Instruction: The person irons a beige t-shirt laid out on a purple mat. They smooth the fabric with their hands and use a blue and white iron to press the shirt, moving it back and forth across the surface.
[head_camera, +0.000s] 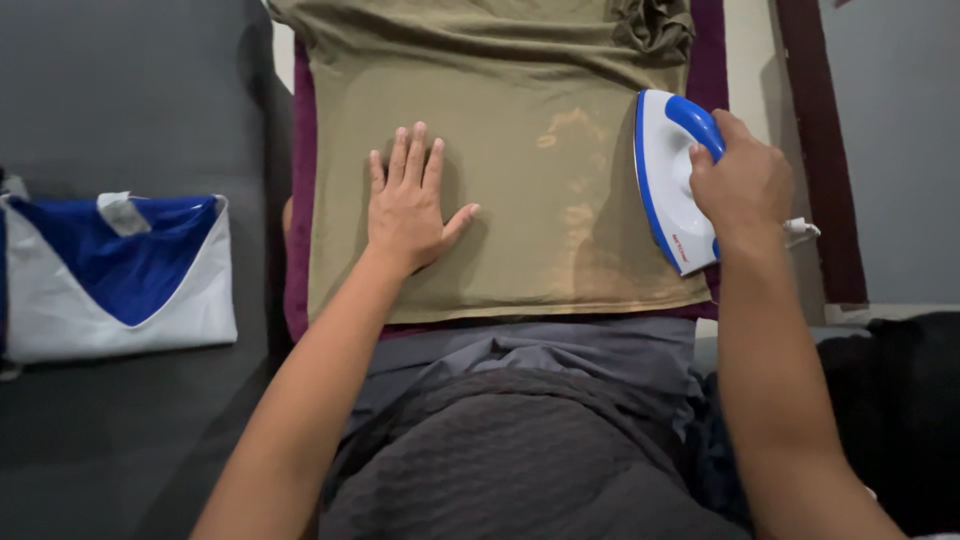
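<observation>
Nearest, I log a heap of dark grey and charcoal cloth (520, 440) at the bottom edge, bunched, with both forearms reaching out over it.

Item: left hand (408, 205). Flat, fingers spread apart, palm down on the olive-green shirt (520, 160), left of its middle. It grips nothing; it pins the fabric.

Item: right hand (738, 185). Closed around the blue handle of the white and blue iron (672, 190), which sits soleplate down at the shirt's right edge, partly over the maroon underlay (298, 200). A short length of cord (803, 231) shows just behind the wrist.

Item: the shirt itself, laid flat on the underlay, hem toward me, a crumpled part at the far right corner. Paler blotches run down its right half, beside the iron.

Item, off to the left and well apart: a folded blue and white garment (120, 275) on a dark grey surface.

Step in hand, as I judge it: pressing the right side of the shirt. The next stroke, I think, calls for the left hand to hold the cloth taut while staying out of the iron's path.
</observation>
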